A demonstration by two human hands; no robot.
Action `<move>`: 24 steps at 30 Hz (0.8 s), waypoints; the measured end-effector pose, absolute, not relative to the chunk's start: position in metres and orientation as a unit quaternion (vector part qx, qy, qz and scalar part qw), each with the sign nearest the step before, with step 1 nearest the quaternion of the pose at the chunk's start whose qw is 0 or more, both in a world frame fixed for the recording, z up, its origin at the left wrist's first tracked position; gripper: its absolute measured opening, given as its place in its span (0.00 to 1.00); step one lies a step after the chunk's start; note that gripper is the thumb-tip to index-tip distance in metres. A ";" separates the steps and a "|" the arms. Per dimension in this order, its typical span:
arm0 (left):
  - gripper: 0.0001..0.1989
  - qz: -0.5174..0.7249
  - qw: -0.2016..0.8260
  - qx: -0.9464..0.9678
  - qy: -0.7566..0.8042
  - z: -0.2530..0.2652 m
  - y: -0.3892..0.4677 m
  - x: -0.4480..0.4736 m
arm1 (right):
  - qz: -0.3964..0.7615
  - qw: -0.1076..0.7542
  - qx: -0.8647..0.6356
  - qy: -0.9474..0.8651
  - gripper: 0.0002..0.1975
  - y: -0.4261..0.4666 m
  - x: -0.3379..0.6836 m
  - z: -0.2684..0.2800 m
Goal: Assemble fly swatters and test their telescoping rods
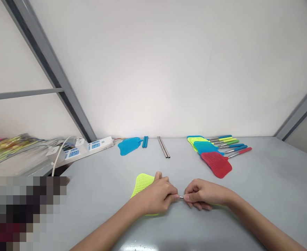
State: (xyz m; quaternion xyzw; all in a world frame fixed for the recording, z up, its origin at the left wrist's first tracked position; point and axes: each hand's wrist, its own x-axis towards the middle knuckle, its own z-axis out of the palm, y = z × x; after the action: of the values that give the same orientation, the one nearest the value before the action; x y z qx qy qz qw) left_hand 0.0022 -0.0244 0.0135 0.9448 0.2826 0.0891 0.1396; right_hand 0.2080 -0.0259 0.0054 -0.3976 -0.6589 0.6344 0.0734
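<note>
My left hand [160,192] is closed around the neck of a yellow fly swatter [143,180], and its mesh head shows behind and below that hand. A short bit of metal rod [181,197] shows in the small gap between my two hands. My right hand [201,193] pinches this rod between thumb and fingers. Most of the rod is hidden by my fingers. A thin yellow-green edge [216,206] peeks out under my right hand, probably part of the handle.
Several swatters with handles, a red swatter [217,164] in front, lie at the back right. Two metal tubes [163,147], two blue handles [145,142] and blue swatter heads [129,145] lie along the wall. A power strip [86,148] and bagged items [14,148] are at left.
</note>
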 end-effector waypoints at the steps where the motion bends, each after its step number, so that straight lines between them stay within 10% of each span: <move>1: 0.15 0.090 0.140 0.944 0.283 0.013 -0.024 0.002 | 0.635 0.073 -0.397 -0.658 0.13 -0.026 0.208 0.006; 24: 0.15 0.093 0.163 0.938 0.291 0.010 -0.032 0.004 | 0.626 0.052 -0.391 -0.673 0.12 -0.025 0.212 0.002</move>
State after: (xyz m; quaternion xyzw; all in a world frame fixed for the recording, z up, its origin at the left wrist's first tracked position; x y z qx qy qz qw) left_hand 0.0038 -0.0320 0.0100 0.9382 0.2907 0.0927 0.1633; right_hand 0.2116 -0.0255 0.0024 -0.3907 -0.6728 0.6261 0.0520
